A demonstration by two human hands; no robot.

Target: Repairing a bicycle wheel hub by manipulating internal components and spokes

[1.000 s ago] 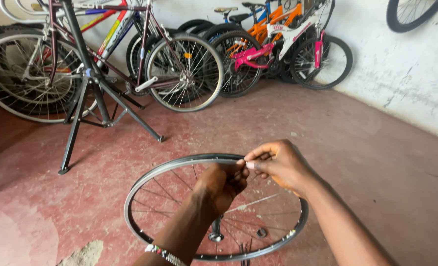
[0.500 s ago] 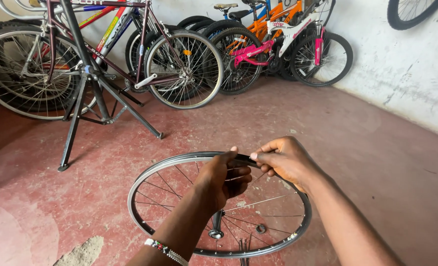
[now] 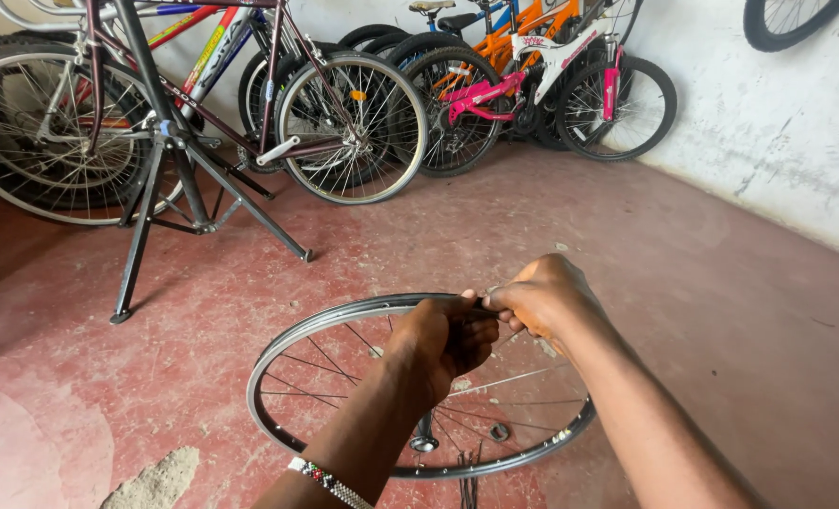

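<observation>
From the head camera, the left hand (image 3: 443, 341) is clutching the far edge of the bare silver spoked bicycle wheel rim (image 3: 292, 339), steadying it above the red concrete floor (image 3: 702, 283), while the right hand (image 3: 544, 297) is pinching the rim beside it.

bare silver spoked wheel rim (image 3: 344, 316) | no tyre | tilted above red floor
</observation>
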